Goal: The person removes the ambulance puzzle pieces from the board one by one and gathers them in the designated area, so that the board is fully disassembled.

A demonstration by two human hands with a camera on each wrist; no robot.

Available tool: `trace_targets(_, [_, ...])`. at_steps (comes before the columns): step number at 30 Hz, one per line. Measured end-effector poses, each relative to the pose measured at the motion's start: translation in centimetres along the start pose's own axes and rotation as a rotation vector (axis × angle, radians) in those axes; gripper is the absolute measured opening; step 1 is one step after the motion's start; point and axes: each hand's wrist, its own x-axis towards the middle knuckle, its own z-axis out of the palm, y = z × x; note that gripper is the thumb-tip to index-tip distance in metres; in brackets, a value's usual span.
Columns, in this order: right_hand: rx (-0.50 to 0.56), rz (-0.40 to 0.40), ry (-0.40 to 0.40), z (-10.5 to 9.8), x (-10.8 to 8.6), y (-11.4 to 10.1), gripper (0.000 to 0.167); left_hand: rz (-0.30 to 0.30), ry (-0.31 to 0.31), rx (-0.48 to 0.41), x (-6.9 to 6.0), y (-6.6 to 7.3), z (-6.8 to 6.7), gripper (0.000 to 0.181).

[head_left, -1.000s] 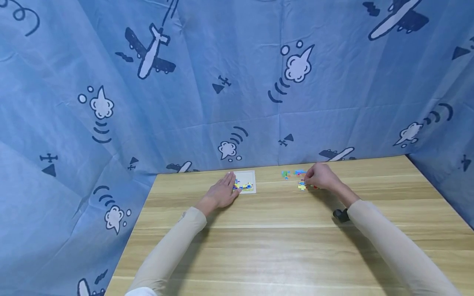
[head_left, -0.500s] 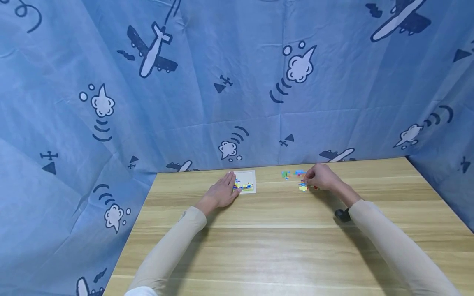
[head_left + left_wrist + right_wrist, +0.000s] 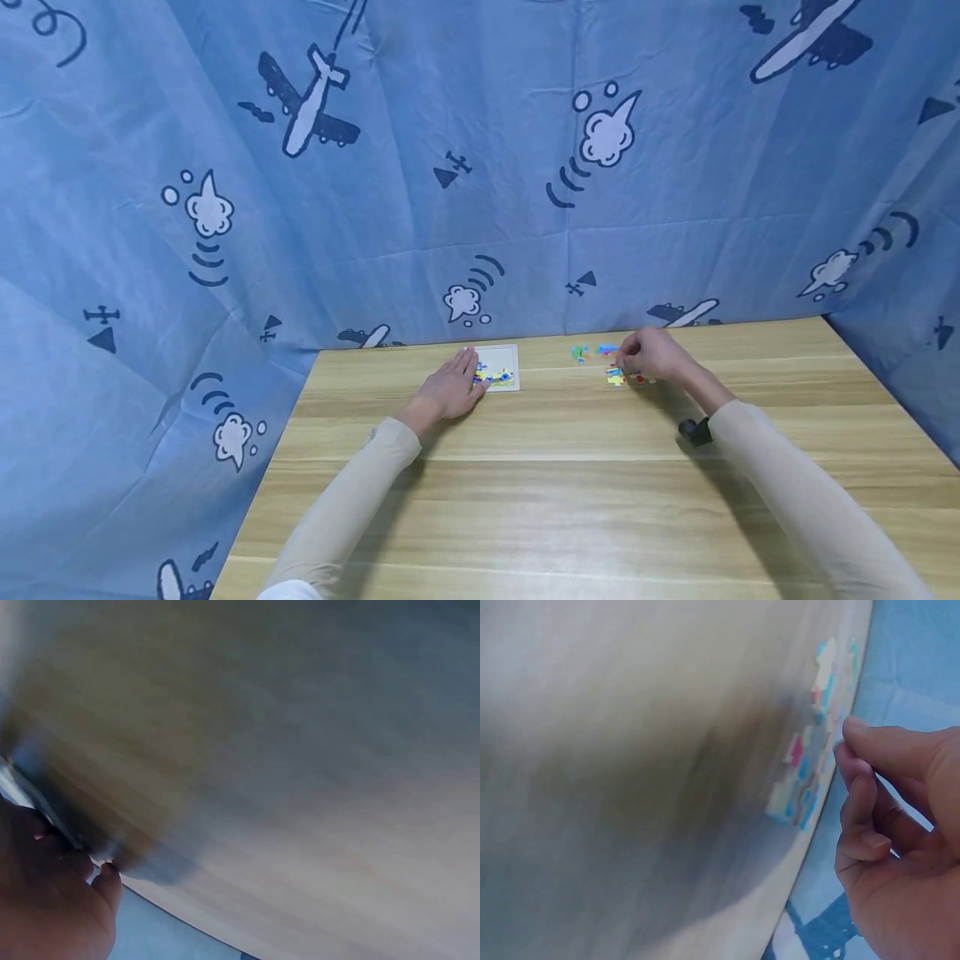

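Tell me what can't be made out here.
Head view: part of the board, under the left hand; some pieces, behind the right hand.
Left wrist view: part of the left hand, cut by the edge.
Right wrist view: the pieces' prints, blurred; whether the fingers pinch anything, too small to tell.

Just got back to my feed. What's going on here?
A person is working on a small jigsaw puzzle. Their left hand lies across the left part of the white puzzle board, which shows colored pieces on its near side and a bare far part. Their right hand is at the loose pieces to the right, thumb and fingertip together; whether it holds one is unclear.
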Motion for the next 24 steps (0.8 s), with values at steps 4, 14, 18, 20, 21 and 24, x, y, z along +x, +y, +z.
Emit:
trace_targets(4, [0.018,-0.016,0.024,-0.4,0.2,-0.6,0.014,-0.002,-0.006,-0.011,0.1,0.0,0.0,0.073])
trace_targets(14, [0.049,-0.13,0.094,0.1,1.6,-4.1,0.02,-0.005,0.012,0.063,0.0,0.2,-0.8,0.076])
trace_targets(18, [0.081,-0.16,0.102,1.0,2.4,-5.8,0.02,-0.024,0.03,0.052,-0.1,-0.3,-0.9,0.078])
trace_targets(20, [0.106,-0.172,0.086,1.5,2.7,-6.5,0.021,-0.024,0.035,0.058,-0.3,-0.7,-0.8,0.077])
trace_targets(21, [0.115,-0.178,0.079,1.7,2.9,-6.9,0.022,-0.022,0.036,0.063,-0.3,-0.8,-0.8,0.078])
trace_targets(24, [0.124,-0.206,0.059,2.6,3.5,-8.0,0.021,-0.011,0.039,0.043,-0.6,-1.3,-0.6,0.078])
